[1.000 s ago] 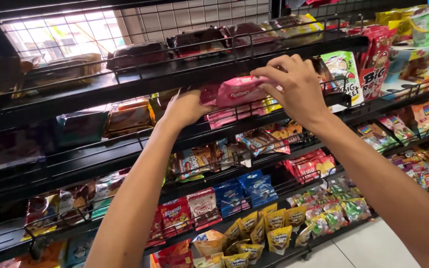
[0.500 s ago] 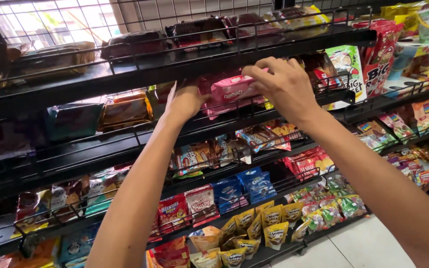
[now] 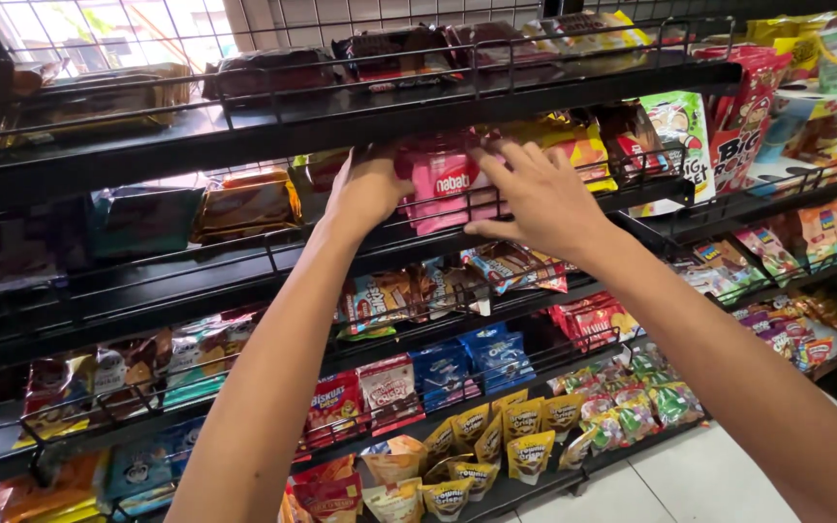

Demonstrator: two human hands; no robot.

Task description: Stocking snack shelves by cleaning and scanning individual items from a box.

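Glossy plastic pkt (image 3: 443,184), prob. metal rack (image 3: 360,116)

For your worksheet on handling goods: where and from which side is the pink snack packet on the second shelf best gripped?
Probably by its two short ends, from the front over the wire rail. The pink packet lies lengthwise behind that rail; the left hand and right hand flank it, and the shelf above blocks a grip from the top.

Left hand (image 3: 368,191) and right hand (image 3: 535,199) on pink snack packets (image 3: 446,184), black wire shelf (image 3: 273,254).
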